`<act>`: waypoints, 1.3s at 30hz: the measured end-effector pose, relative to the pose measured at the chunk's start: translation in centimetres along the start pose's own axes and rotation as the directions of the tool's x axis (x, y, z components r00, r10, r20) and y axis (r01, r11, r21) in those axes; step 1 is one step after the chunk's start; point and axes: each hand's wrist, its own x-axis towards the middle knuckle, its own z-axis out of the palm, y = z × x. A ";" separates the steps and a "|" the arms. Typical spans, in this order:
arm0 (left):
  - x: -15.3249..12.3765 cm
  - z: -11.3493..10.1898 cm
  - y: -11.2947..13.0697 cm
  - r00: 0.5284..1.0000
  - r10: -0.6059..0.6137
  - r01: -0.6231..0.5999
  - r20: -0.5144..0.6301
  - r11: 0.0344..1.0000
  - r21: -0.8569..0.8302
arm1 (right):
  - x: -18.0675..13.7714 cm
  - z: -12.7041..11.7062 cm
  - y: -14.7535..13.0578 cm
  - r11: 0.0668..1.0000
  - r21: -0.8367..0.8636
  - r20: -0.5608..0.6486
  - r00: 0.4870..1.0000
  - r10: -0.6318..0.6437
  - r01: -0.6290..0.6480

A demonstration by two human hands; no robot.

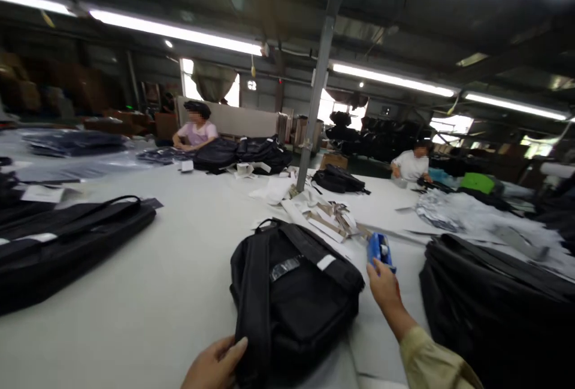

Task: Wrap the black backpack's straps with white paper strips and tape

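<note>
A black backpack (309,293) lies on the white table in front of me, its straps facing up. A white tag and a clear strip show on it. My left hand (215,365) grips the backpack's near left edge by a shoulder strap, thumb on top; the other fingers are partly hidden. To the right of the bag, my right hand (385,286) is closed around the near end of a blue tape dispenser (378,247). Whether the dispenser is lifted or resting on the table, I cannot tell.
Black bags lie at the left (76,245), and a black pile (489,305) stands close on the right. Cardboard and paper scraps (330,215) surround a metal post (314,95). Clear plastic bags (476,215) lie at the right. Two co-workers sit across the table.
</note>
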 end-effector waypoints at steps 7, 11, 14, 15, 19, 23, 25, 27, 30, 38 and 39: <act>-2.2 3.4 7.3 0.968 0.054 0.081 0.244 0.858 -0.508 | -10.0 1.7 -3.8 0.917 0.386 0.360 0.898 -0.252 0.102; -1.2 3.9 12.3 0.962 0.191 -0.007 0.194 0.728 -0.686 | -15.1 2.9 -6.4 0.791 0.530 0.655 0.740 -0.153 -0.306; -0.4 4.9 14.6 0.922 0.246 0.032 0.297 0.718 -0.695 | -14.6 3.5 -9.0 0.723 0.601 0.672 0.705 -0.225 -0.342; -0.2 5.3 15.0 0.910 0.263 0.042 0.321 0.711 -0.702 | -14.1 3.7 -9.8 0.722 0.612 0.650 0.726 -0.225 -0.324; 0.6 6.8 15.3 0.896 0.240 0.082 0.373 0.737 -0.671 | -11.9 4.6 -11.4 0.689 0.624 0.608 0.783 -0.132 -0.368; 0.8 8.3 14.6 0.919 0.096 0.086 0.383 0.899 -0.430 | -11.5 5.3 -10.2 0.709 0.625 0.608 0.774 -0.180 -0.326; 0.9 8.6 14.5 0.942 0.109 0.047 0.317 0.893 -0.448 | -11.7 5.5 -9.4 0.738 0.602 0.606 0.777 -0.173 -0.305; 1.2 8.7 14.6 0.948 0.134 0.027 0.290 0.872 -0.489 | -11.8 5.6 -9.2 0.751 0.577 0.605 0.786 -0.128 -0.322; 1.6 8.4 14.8 0.936 0.132 0.043 0.326 0.876 -0.480 | -11.1 5.7 -10.2 0.732 0.594 0.591 0.798 -0.117 -0.333; 1.6 6.4 16.9 0.958 0.135 0.033 0.254 0.826 -0.563 | -9.9 6.4 -10.8 0.748 0.593 0.614 0.769 -0.180 -0.299; 1.6 6.5 17.0 0.958 0.133 0.034 0.253 0.826 -0.563 | -10.0 6.7 -10.5 0.742 0.594 0.618 0.767 -0.173 -0.311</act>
